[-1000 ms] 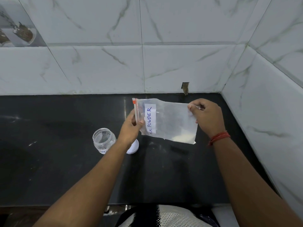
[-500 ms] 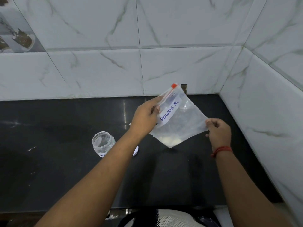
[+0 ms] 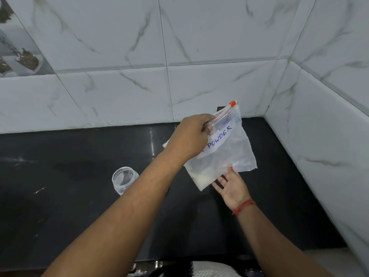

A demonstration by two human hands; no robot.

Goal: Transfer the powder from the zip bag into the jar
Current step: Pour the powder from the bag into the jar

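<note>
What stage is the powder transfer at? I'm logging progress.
Done: the jar stands open on the counter. In hand: the left hand grips the bag by its zip end, the right hand open beneath it. Left: the powder sits in the bag's low corner; none looks poured.

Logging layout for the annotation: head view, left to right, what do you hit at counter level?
jar → left hand gripping the zip bag's top → zip bag → right hand open under the bag's lower edge → side wall tiles.
</note>
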